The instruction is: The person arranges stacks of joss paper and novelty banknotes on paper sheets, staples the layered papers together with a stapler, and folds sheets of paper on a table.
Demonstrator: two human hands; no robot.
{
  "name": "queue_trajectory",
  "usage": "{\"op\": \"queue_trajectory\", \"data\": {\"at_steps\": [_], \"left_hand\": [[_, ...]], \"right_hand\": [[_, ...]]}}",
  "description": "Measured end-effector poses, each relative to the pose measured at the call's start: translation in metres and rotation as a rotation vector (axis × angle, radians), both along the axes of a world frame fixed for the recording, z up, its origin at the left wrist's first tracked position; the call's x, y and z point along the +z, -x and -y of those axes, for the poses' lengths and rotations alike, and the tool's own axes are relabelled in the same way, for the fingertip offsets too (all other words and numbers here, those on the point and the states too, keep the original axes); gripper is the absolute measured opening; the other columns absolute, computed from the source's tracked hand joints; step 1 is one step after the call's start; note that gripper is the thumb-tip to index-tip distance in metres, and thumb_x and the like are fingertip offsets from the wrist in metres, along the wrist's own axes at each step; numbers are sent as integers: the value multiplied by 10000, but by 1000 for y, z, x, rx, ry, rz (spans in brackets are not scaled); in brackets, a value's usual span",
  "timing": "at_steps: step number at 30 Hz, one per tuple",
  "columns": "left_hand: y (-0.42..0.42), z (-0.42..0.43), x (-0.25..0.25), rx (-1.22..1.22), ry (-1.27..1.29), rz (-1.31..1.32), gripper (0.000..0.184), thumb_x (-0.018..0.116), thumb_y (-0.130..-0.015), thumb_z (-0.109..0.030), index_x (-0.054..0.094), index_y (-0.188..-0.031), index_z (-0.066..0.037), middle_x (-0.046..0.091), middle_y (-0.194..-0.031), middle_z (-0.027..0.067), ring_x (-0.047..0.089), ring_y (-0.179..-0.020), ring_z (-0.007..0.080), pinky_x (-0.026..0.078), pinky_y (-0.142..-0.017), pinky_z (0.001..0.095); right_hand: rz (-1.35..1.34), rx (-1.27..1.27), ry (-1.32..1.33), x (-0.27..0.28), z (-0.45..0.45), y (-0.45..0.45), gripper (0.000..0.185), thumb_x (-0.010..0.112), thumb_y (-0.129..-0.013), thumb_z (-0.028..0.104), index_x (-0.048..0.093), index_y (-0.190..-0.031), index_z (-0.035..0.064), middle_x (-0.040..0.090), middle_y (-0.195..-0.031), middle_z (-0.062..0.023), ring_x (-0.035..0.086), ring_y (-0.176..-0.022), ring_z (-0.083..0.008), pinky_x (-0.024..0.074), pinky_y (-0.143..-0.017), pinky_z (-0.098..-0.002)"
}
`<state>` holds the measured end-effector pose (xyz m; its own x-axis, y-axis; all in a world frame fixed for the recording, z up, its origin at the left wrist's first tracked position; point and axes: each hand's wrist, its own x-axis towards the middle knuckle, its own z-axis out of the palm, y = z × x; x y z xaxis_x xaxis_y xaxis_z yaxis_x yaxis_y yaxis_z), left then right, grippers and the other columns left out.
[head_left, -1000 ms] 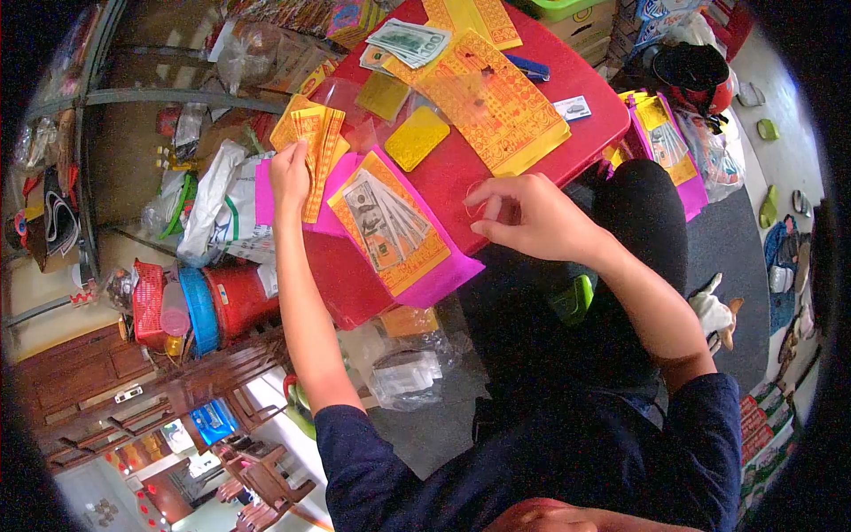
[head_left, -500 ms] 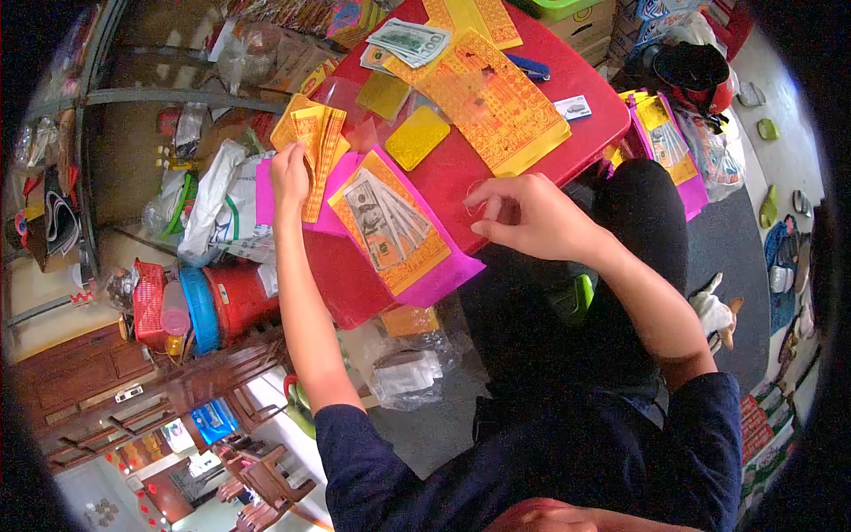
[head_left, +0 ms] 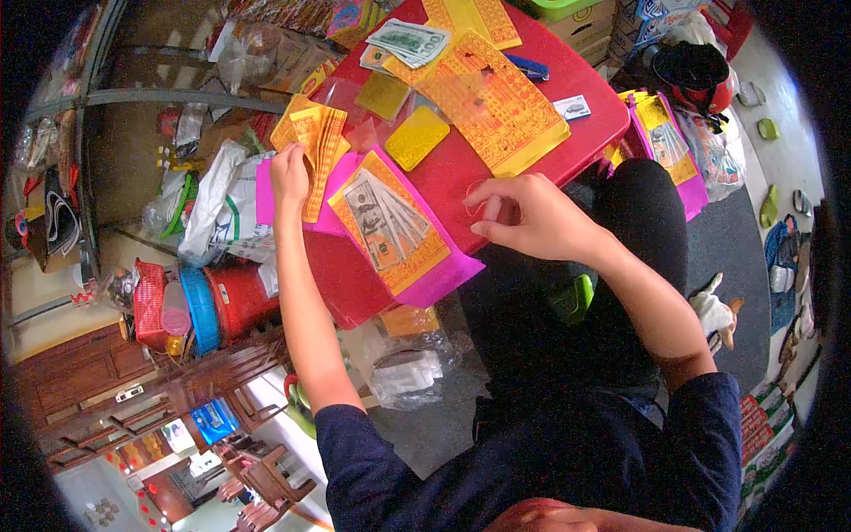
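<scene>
My left hand [head_left: 291, 180] is closed on folded orange-yellow printed paper [head_left: 317, 146] at the table's left edge. Beneath it lies a magenta sheet [head_left: 268, 195]. In the middle, fanned banknote-like papers [head_left: 381, 217] rest on an orange printed sheet, backed by another magenta sheet [head_left: 443, 282]. Over the table's near right edge, my right hand [head_left: 536, 217] pinches a thin loop like a rubber band [head_left: 468, 200]. Between the hands, farther back, lie a shiny yellow card [head_left: 417, 139] and a duller gold one [head_left: 383, 95].
The red table [head_left: 594, 97] holds long orange printed sheets [head_left: 496, 106], a stack of banknote-like papers [head_left: 408, 43], a blue stapler-like object [head_left: 529, 67] and a small white card [head_left: 572, 108]. A similar bundle [head_left: 669, 151] lies to the right. A dog [head_left: 714, 312] is on the floor.
</scene>
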<state>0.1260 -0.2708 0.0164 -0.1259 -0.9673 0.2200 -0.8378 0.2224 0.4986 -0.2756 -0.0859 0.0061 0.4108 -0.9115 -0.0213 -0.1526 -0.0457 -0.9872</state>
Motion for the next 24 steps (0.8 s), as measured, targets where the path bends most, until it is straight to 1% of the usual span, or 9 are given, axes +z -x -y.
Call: {"op": "queue_trajectory", "data": {"at_steps": [5,8,11,14,17,20,21,24], "left_hand": [[-4,2,-1,6,-30,6,388,508,-1016,-218,684,-1065,124,730,-1061,248,700,-1020,309,498,-907,371],[-4,3,-4,-18,-24,-50,406,496,-1023,-224,697,-1109,118,734,-1110,237,705,-1044,298,503,-928,352],[2,2,-3,-66,-93,-184,422,475,-1030,-227,704,-1156,104,732,-1144,232,709,-1061,278,509,-945,341],[-6,6,-9,-81,-87,-184,393,511,-1031,-231,712,-1191,67,739,-1137,212,712,-1061,257,521,-937,342],[0,2,-9,-67,-43,-28,388,641,-978,-300,735,-1171,22,738,-1113,188,711,-1049,299,532,-933,368],[37,-23,11,-90,117,373,460,767,-881,-380,744,-1143,-3,722,-1081,172,700,-1019,352,539,-921,396],[41,-26,9,-99,174,463,522,807,-820,-389,723,-1159,-2,700,-1091,183,682,-999,398,545,-902,432],[45,-26,1,-84,242,547,519,776,-834,-334,687,-1225,-4,687,-1144,190,672,-1032,404,550,-882,459]], "right_hand": [[-10,-4,5,1,0,0,263,770,-861,159,716,-1078,20,709,-751,-102,697,-702,-226,556,-674,-378],[4,-7,6,1,0,1,260,770,-860,158,716,-1073,20,708,-749,-101,695,-700,-225,554,-673,-377],[5,-3,1,2,0,1,262,771,-860,159,717,-1074,18,706,-745,-97,694,-699,-221,553,-674,-373],[6,-7,16,1,0,1,263,773,-859,157,717,-1074,17,701,-740,-93,693,-698,-214,551,-675,-366],[4,-9,20,2,0,1,269,776,-857,154,717,-1078,14,701,-741,-90,690,-696,-209,550,-677,-361],[7,-10,11,4,1,2,276,777,-856,150,715,-1086,9,706,-747,-87,687,-692,-207,549,-678,-357],[11,-11,7,4,1,2,279,777,-856,149,715,-1088,7,707,-749,-87,686,-691,-207,549,-678,-356],[29,0,6,3,1,2,269,756,-891,75,690,-1137,-12,665,-722,-22,598,-655,-72,498,-620,-272]]}}
